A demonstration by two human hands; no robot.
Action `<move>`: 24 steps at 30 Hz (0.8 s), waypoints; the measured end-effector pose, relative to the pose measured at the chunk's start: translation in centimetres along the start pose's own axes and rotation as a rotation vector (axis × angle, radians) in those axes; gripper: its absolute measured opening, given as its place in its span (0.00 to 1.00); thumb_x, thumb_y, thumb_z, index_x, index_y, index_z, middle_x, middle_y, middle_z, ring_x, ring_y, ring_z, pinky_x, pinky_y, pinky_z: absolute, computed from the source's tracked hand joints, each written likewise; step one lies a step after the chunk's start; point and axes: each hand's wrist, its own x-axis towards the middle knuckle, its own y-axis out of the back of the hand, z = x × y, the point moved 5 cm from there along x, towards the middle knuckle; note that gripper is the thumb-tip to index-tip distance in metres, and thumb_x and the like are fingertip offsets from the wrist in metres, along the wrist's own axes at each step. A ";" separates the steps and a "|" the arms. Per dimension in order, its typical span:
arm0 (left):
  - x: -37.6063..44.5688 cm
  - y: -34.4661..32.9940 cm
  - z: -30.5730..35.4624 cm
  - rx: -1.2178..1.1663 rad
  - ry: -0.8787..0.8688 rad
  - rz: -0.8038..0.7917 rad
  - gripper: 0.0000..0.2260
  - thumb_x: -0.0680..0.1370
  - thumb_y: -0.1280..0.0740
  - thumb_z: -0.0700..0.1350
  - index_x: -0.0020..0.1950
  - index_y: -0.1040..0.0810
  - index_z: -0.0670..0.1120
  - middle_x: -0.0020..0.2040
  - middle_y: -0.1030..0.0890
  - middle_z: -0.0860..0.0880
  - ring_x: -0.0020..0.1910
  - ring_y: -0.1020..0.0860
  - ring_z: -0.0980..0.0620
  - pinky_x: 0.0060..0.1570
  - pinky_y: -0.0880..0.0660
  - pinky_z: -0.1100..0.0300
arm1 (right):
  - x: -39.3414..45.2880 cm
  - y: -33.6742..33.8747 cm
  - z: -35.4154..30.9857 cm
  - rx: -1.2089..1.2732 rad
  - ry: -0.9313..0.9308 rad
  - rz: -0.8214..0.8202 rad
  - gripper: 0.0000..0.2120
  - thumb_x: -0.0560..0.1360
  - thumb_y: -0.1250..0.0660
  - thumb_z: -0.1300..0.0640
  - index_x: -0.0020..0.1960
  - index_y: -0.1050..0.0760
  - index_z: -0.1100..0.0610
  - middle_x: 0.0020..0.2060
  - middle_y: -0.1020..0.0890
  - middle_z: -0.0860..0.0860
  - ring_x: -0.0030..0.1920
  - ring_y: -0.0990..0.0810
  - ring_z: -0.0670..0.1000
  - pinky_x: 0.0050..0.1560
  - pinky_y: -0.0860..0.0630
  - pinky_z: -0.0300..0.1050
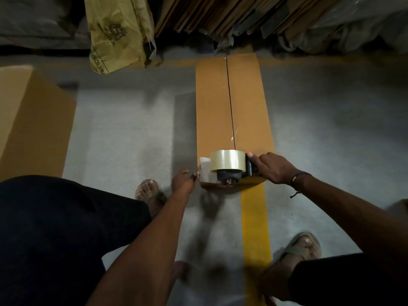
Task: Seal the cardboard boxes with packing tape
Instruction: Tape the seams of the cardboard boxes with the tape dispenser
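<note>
A long narrow cardboard box [212, 107] lies on the floor, running away from me, with a dark seam down the middle of its top. A tape dispenser [229, 166] with a roll of clear tape sits on the box's near end. My right hand [271, 167] grips the dispenser's black handle from the right. My left hand [183, 181] is at the box's near left corner, fingertips touching the loose tape end there. A faint glint of tape runs along the seam.
A larger cardboard box [33, 120] stands at the left. Flattened cartons [220, 14] and a yellow sack [117, 34] lean at the back. A yellow floor stripe [256, 221] runs toward me. My sandalled feet [150, 191] flank it.
</note>
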 end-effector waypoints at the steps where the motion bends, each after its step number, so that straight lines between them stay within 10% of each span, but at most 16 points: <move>1: 0.0 0.2 -0.1 0.062 -0.022 0.035 0.18 0.78 0.25 0.51 0.68 0.21 0.51 0.66 0.19 0.44 0.63 0.21 0.42 0.62 0.22 0.52 | 0.1 -0.2 0.3 -0.012 -0.002 0.000 0.25 0.87 0.53 0.44 0.75 0.31 0.56 0.40 0.27 0.55 0.41 0.30 0.55 0.46 0.27 0.55; 4: -0.5 0.9 0.0 0.062 -0.076 0.193 0.09 0.80 0.29 0.41 0.58 0.15 0.52 0.60 0.16 0.47 0.59 0.20 0.42 0.60 0.22 0.50 | 0.5 -0.9 1.0 -0.004 0.021 -0.005 0.26 0.88 0.49 0.50 0.83 0.47 0.58 0.41 0.26 0.58 0.41 0.32 0.55 0.44 0.25 0.57; 8: -2.2 0.8 1.1 -0.087 -0.134 0.267 0.06 0.80 0.28 0.51 0.51 0.12 0.51 0.51 0.13 0.48 0.53 0.18 0.43 0.59 0.21 0.45 | 0.3 -0.5 0.4 -0.008 0.019 0.006 0.33 0.85 0.63 0.40 0.82 0.42 0.57 0.35 0.32 0.51 0.37 0.31 0.54 0.43 0.22 0.57; 13: -2.8 0.0 1.4 -0.066 -0.109 0.294 0.07 0.77 0.27 0.39 0.51 0.12 0.48 0.51 0.13 0.45 0.54 0.17 0.42 0.60 0.21 0.45 | 0.8 0.0 -0.7 -0.120 0.083 0.138 0.55 0.72 0.78 0.26 0.53 0.21 0.60 0.27 0.29 0.51 0.30 0.31 0.50 0.34 0.36 0.46; 16: -2.9 0.0 1.8 -0.054 -0.088 0.313 0.08 0.77 0.27 0.36 0.47 0.12 0.49 0.48 0.13 0.46 0.52 0.18 0.42 0.62 0.24 0.45 | 1.0 0.3 -0.9 -0.144 0.074 0.182 0.45 0.76 0.72 0.27 0.35 0.28 0.57 0.27 0.28 0.53 0.30 0.30 0.51 0.37 0.31 0.50; 20: -2.8 -0.3 1.8 -0.049 -0.094 0.300 0.04 0.74 0.22 0.42 0.46 0.12 0.50 0.45 0.13 0.48 0.52 0.18 0.44 0.63 0.25 0.42 | 0.3 0.7 -0.4 -0.133 0.072 0.110 0.24 0.87 0.55 0.43 0.37 0.35 0.50 0.30 0.27 0.56 0.35 0.26 0.58 0.44 0.24 0.57; 24: -2.7 -0.2 1.5 -0.071 -0.152 0.284 0.08 0.68 0.17 0.50 0.40 0.15 0.53 0.38 0.14 0.52 0.48 0.16 0.46 0.60 0.23 0.39 | -0.2 2.6 3.8 -0.178 0.012 0.118 0.35 0.83 0.60 0.35 0.37 0.27 0.56 0.30 0.24 0.55 0.34 0.25 0.55 0.41 0.27 0.51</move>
